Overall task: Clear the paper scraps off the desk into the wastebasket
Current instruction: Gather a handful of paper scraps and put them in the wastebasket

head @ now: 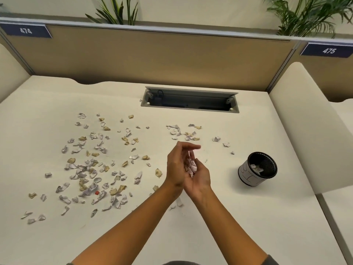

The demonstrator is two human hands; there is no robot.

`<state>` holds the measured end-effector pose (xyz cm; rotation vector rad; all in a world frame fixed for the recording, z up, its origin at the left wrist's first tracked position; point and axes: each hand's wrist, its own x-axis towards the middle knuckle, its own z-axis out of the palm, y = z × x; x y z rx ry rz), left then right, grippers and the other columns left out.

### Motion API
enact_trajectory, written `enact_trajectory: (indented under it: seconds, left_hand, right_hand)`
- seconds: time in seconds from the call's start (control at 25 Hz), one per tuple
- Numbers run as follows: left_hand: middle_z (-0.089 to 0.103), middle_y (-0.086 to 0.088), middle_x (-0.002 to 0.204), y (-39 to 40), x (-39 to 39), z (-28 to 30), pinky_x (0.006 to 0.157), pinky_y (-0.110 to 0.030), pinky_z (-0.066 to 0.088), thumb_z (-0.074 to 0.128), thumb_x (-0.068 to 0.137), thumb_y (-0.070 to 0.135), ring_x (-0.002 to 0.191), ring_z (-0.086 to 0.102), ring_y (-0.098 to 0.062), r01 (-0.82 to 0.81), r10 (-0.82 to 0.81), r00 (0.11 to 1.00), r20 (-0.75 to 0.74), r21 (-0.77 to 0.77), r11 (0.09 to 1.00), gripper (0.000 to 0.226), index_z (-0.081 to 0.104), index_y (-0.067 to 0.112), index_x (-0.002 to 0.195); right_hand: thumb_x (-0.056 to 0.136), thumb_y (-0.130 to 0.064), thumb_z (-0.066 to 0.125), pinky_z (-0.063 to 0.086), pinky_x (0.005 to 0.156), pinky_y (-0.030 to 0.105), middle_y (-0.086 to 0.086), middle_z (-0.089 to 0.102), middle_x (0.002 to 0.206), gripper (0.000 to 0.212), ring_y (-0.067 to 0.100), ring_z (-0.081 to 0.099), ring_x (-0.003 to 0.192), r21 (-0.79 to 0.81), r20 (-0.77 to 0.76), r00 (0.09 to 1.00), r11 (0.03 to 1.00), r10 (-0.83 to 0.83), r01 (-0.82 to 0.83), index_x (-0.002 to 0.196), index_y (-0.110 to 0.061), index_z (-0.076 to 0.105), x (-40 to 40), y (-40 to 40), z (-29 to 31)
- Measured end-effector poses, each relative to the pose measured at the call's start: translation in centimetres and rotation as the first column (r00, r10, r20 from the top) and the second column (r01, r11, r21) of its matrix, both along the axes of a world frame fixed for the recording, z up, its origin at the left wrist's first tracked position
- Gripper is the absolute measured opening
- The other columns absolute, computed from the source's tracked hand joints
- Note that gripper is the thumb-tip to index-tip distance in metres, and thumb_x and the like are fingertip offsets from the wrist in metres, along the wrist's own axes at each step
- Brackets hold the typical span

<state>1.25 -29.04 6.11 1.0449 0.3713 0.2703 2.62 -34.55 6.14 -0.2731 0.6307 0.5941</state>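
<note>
- Your right hand (198,175) lay cupped, palm up, holding a clump of scraps (191,166); your left hand (177,165) stood against it, fingers straight.
- Loose scraps (89,169) littered the desk (219,217) to your left; the wastebasket (257,169) stood to the right.

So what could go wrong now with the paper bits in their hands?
1. The paper scraps sit loosely between the left hand and right hand, so some might slip out before reaching the wastebasket.
2. The wastebasket is small and off to the right, so a quick tip could miss its mouth or knock it.
3. The open cable tray lies behind; flicked bits might fall in.
</note>
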Motion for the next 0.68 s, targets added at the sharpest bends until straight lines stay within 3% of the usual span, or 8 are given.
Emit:
enact_trajectory:
  seconds: [0.08, 0.24, 0.4, 0.48, 0.56, 0.6, 0.68]
  left_hand:
    - [0.072, -0.011, 0.109, 0.5, 0.3, 0.2, 0.093, -0.032, 0.047, 0.042, 0.093, 0.043, 0.111, 0.064, -0.022, -0.036, 0.034, 0.999, 0.033, 0.048, 0.998, 0.041, 0.071, 0.015, 0.092]
    - [0.073, -0.009, 0.102, 2.4, 0.4, -0.1, 0.093, -0.037, 0.049, 0.040, 0.095, 0.032, 0.101, 0.066, -0.021, -0.102, 0.111, 0.991, -0.080, 0.109, 0.989, 0.036, 0.071, 0.013, 0.090]
    - [0.071, -0.003, 0.085, 3.5, 0.2, -1.0, 0.076, -0.033, 0.051, 0.044, 0.094, 0.019, 0.085, 0.065, -0.017, -0.180, 0.206, 0.949, -0.238, 0.127, 0.975, 0.028, 0.070, 0.015, 0.084]
    - [0.069, -0.001, 0.081, 3.7, 0.2, -1.6, 0.071, -0.031, 0.051, 0.046, 0.093, 0.017, 0.081, 0.063, -0.018, -0.205, 0.237, 0.927, -0.291, 0.138, 0.969, 0.026, 0.070, 0.015, 0.084]
    - [0.067, 0.000, 0.078, 3.8, 0.1, -2.2, 0.067, -0.030, 0.050, 0.047, 0.092, 0.016, 0.078, 0.061, -0.017, -0.210, 0.246, 0.915, -0.321, 0.141, 0.967, 0.025, 0.070, 0.015, 0.082]
    - [0.067, 0.000, 0.077, 3.9, 0.1, -2.3, 0.066, -0.030, 0.050, 0.047, 0.091, 0.016, 0.077, 0.061, -0.017, -0.213, 0.249, 0.910, -0.332, 0.141, 0.967, 0.025, 0.070, 0.016, 0.081]
    - [0.066, 0.001, 0.075, 4.3, 0.2, -2.4, 0.065, -0.030, 0.049, 0.047, 0.091, 0.016, 0.076, 0.060, -0.017, -0.224, 0.261, 0.903, -0.342, 0.144, 0.964, 0.025, 0.070, 0.016, 0.080]
  right_hand:
    - [0.103, -0.013, 0.040, 0.050, 0.098, 0.035, 0.018, 0.067, 0.101, 0.031, 0.025, 0.064, 0.099, 0.081, -0.063, 0.993, 0.991, -0.099, 0.104, 0.102, 0.002, 0.067, 1.2, -1.4, -0.3]
    - [0.103, -0.010, 0.041, 0.059, 0.088, 0.034, 0.017, 0.069, 0.093, 0.030, 0.025, 0.067, 0.091, -0.007, 0.140, 0.969, 0.978, -0.205, 0.208, 0.100, 0.004, 0.068, 4.3, -6.5, 1.6]
    - [0.100, -0.014, 0.049, 0.058, 0.087, 0.027, 0.007, 0.071, 0.094, 0.024, 0.020, 0.068, 0.093, -0.313, 0.412, 0.890, 0.887, -0.195, 0.339, 0.098, -0.004, 0.070, 7.1, -13.1, 3.1]
    - [0.099, -0.015, 0.050, 0.055, 0.087, 0.025, 0.002, 0.071, 0.094, 0.022, 0.016, 0.067, 0.092, -0.574, 0.555, 0.830, 0.699, -0.051, 0.427, 0.097, -0.010, 0.070, 8.1, -15.6, 2.7]
    - [0.099, -0.018, 0.045, 0.054, 0.089, 0.029, -0.001, 0.071, 0.094, 0.026, 0.013, 0.067, 0.091, -0.763, 0.595, 0.786, 0.423, 0.167, 0.488, 0.094, -0.015, 0.070, 8.5, -17.0, 2.0]
    - [0.099, -0.021, 0.043, 0.052, 0.090, 0.031, -0.002, 0.071, 0.094, 0.028, 0.012, 0.066, 0.091, -0.807, 0.578, 0.777, 0.312, 0.249, 0.501, 0.094, -0.017, 0.070, 8.6, -17.5, 1.6]
    - [0.099, -0.027, 0.039, 0.051, 0.092, 0.034, -0.003, 0.071, 0.093, 0.033, 0.010, 0.066, 0.092, -0.843, 0.538, 0.779, 0.183, 0.323, 0.506, 0.095, -0.018, 0.070, 8.7, -18.0, 0.8]
